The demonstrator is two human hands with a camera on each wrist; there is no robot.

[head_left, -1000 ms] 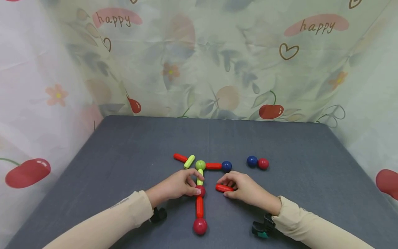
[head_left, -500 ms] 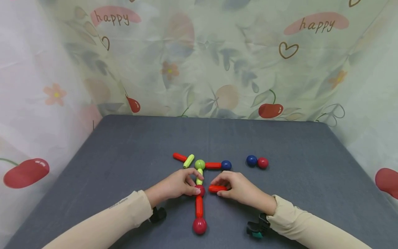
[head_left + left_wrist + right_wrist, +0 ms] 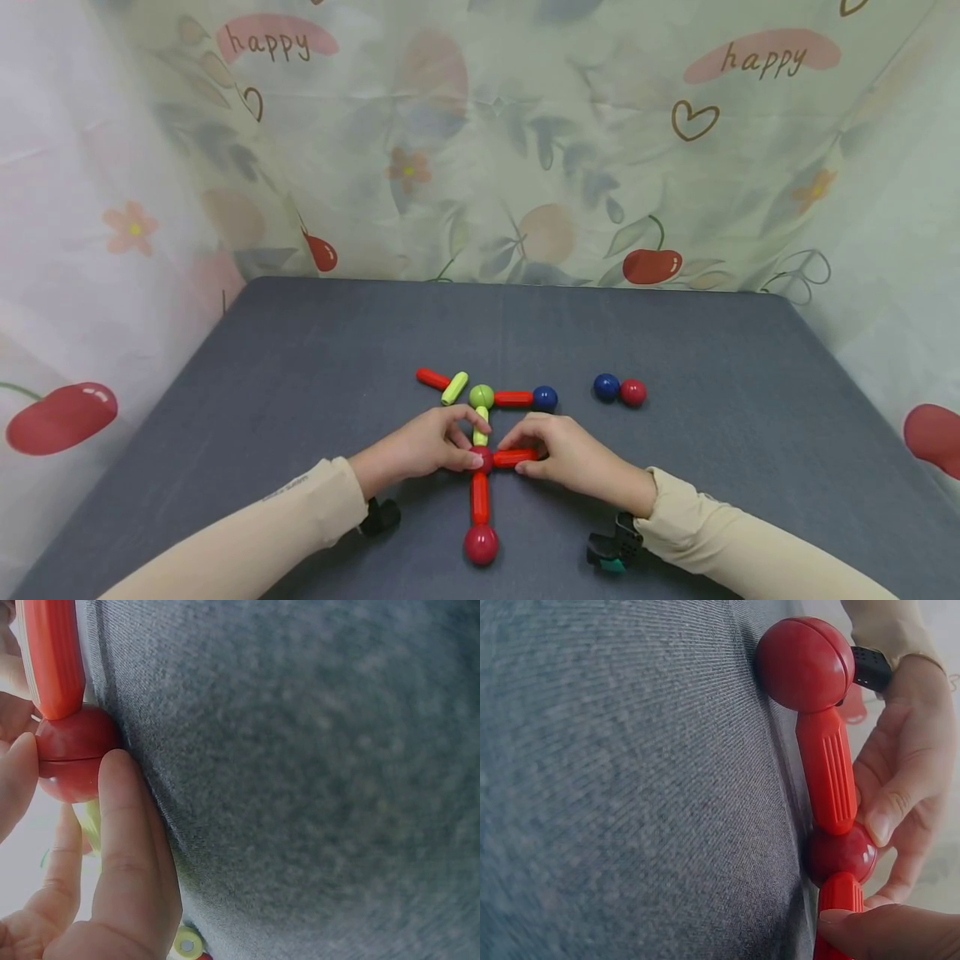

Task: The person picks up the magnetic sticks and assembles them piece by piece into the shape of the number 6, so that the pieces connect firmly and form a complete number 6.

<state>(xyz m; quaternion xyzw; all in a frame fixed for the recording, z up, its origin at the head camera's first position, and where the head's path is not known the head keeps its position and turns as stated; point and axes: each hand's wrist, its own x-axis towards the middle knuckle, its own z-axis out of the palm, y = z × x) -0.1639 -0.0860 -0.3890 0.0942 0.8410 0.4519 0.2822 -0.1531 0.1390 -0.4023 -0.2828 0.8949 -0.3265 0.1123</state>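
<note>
My left hand [image 3: 437,443] pinches a red ball [image 3: 79,754] between thumb and fingers at the middle of a chain of rods and balls. Between thumb and fingers of my right hand [image 3: 573,458] is a red rod [image 3: 514,457], its left end against that ball. A second red rod [image 3: 827,771] runs from the ball towards the near side and ends at a larger red ball [image 3: 481,544]. Going away from me, a yellow-green rod [image 3: 481,427] leads to a green ball [image 3: 482,397]. From there another red rod [image 3: 513,398] reaches a blue ball [image 3: 545,398].
Left of the green ball lie a loose yellow-green rod [image 3: 454,388] and a loose red rod [image 3: 432,378]. Further right, a blue ball [image 3: 606,387] sits beside a red ball [image 3: 633,392]. Everything lies on a dark grey table [image 3: 337,333] before a patterned curtain [image 3: 480,150].
My right hand has moved left with the red rod, closing the gap until the rod's end meets the middle red ball. The left hand has kept its grip on that ball.
</note>
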